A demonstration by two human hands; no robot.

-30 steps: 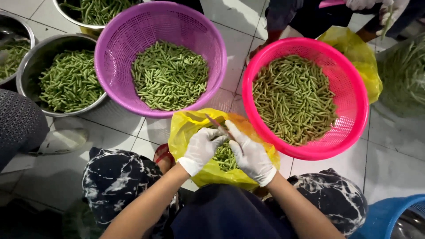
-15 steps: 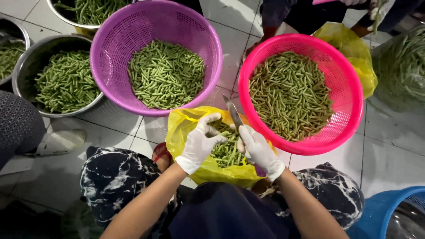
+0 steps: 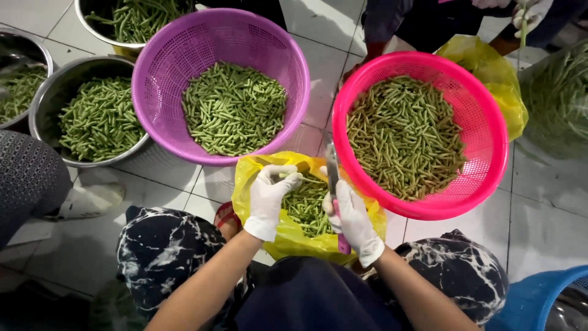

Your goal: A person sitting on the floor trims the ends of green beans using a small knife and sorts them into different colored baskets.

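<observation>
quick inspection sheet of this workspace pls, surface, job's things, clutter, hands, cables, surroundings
surface: pale tiled floor, baskets and bowls standing on it
job's things: yellow bag with green beans in it; knife with its blade pointing up; purple basket and pink basket, both holding cut beans
clutter: second yellow bag behind the pink basket
hands: left hand, white-gloved, pinches a bean over the bag; right hand, white-gloved, grips the knife
cables: nothing seen
surroundings: steel bowls of beans at left; another person's gloved hand at top right; blue tub at lower right
</observation>
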